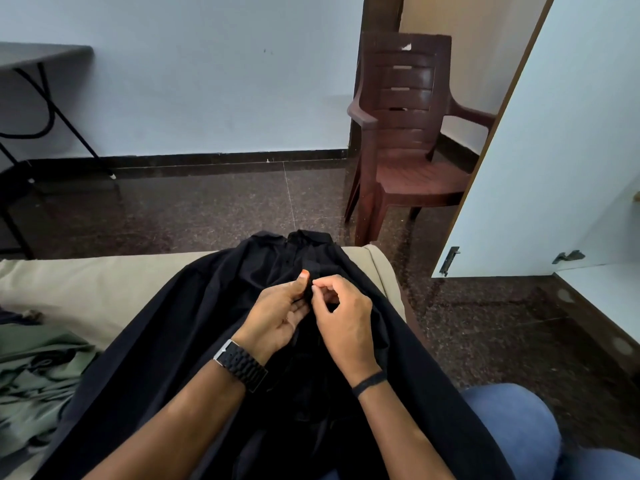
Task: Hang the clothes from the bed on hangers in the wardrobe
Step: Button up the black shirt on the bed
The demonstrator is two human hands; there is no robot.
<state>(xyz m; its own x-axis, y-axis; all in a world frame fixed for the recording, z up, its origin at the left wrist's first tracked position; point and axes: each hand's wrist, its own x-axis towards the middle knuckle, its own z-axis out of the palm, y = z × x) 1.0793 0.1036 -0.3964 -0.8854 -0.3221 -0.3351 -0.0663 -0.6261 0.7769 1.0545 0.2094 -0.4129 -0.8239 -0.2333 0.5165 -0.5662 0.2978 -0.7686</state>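
While the black shirt [194, 341] lies spread on the near bed [86, 289], collar far:
Far left: green garment [38, 372] crumpled.
Left hand [277, 317]: pinching the shirt's front.
Right hand [343, 317]: fingertips nipping the same placket.
Right: wardrobe door [554, 150] open.

Soft, even daylight; sharp focus, wide-angle bowing at the edges.

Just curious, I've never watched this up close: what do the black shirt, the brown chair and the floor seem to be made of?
Black shirt: soft matte woven cloth, probably cotton; it folds and drapes.
Brown chair: moulded plastic, slightly glossy, with slots in its back.
Floor: polished speckled stone, maybe granite; joint lines and reflections show.
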